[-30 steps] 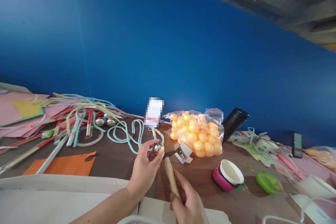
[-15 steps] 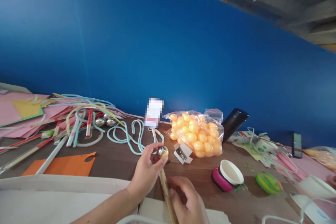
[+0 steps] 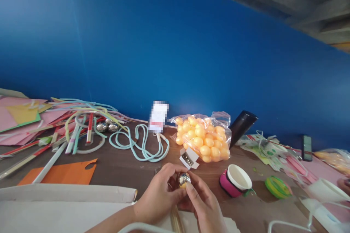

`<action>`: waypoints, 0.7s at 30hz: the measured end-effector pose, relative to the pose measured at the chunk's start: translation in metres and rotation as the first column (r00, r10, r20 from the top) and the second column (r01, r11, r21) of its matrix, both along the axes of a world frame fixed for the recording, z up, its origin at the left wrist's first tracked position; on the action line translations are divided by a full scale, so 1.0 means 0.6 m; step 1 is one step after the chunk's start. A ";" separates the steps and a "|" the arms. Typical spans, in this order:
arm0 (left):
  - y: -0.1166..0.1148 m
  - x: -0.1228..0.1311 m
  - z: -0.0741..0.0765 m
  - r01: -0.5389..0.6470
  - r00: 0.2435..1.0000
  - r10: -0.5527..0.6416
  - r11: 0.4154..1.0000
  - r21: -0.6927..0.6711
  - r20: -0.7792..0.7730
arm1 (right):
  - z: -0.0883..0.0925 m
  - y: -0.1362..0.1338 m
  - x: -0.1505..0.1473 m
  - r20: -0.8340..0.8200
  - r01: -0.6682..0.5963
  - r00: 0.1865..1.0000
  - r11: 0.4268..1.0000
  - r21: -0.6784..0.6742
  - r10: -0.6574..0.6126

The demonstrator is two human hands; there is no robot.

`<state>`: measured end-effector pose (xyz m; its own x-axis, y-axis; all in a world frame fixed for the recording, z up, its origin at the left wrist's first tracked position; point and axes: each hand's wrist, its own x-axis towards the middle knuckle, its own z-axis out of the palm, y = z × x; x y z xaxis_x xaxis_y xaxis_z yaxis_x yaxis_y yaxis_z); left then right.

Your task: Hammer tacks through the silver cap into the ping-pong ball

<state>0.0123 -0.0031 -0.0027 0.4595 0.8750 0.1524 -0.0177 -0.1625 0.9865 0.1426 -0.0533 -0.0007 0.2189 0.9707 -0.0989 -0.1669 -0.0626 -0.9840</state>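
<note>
The silver ball (image 3: 184, 179) is sitting between the fingertips of both hands, just above the tabletop (image 3: 206, 179) and on the near side of the small open box (image 3: 189, 158). Being round, it is showing no long axis and pointing no particular way; the wooden handle (image 3: 177, 221) below is running from the near edge forward and slightly left, disappearing under the hands. The ball is gleaming like a mirror, reflecting dark and bright patches, with a yellowish tint showing along its lower edge; whether that is colour or reflection, I cannot tell. The left hand (image 3: 161, 198) is pinching the ball from the left, and the right hand (image 3: 206, 204) is clamping it from the right with thumb and fingers. Half a second ago the left hand alone was holding the ball, farther forward and left, while the right hand was hovering beside the handle; now both are gripping the ball.
</note>
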 end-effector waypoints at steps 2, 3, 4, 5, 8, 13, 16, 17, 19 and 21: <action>0.001 0.000 0.000 -0.002 1.000 0.002 0.999 0.032 -0.017 | -0.002 0.001 0.001 -0.022 -0.001 1.000 1.000 0.000 0.001; 0.001 0.000 0.000 -0.002 1.000 0.003 0.999 0.046 -0.025 | -0.003 0.001 0.002 -0.041 -0.001 0.999 1.000 0.000 0.001; 0.002 0.000 0.001 -0.003 0.999 0.005 0.998 0.058 -0.033 | -0.003 0.002 0.002 -0.059 0.000 0.998 1.000 -0.001 0.000; 0.002 0.000 0.002 -0.002 0.999 0.005 0.998 0.069 -0.039 | -0.004 0.002 0.003 -0.071 0.003 0.997 1.000 -0.005 -0.003; 0.002 0.001 0.003 0.008 0.999 -0.004 0.996 0.086 -0.048 | -0.006 0.002 0.005 -0.074 0.013 0.997 1.000 -0.005 -0.013; 0.002 0.001 0.003 0.014 0.999 -0.010 0.996 0.089 -0.046 | -0.009 0.002 0.007 -0.082 0.001 0.997 1.000 0.002 0.000; 0.002 0.001 0.001 0.005 0.999 0.000 0.995 0.103 -0.046 | -0.008 0.002 0.007 -0.091 0.004 0.996 1.000 -0.012 -0.005; 0.002 0.001 0.001 0.002 0.999 0.003 0.994 0.107 -0.045 | -0.007 0.002 0.007 -0.096 0.002 0.995 1.000 -0.013 -0.004; 0.002 0.001 0.000 0.009 0.999 -0.005 0.994 0.110 -0.043 | -0.005 0.001 0.006 -0.104 -0.010 0.995 1.000 -0.013 0.008; 0.001 0.002 0.000 0.026 0.999 -0.022 0.994 0.109 -0.041 | -0.003 0.001 0.006 -0.095 -0.012 0.995 1.000 -0.019 0.010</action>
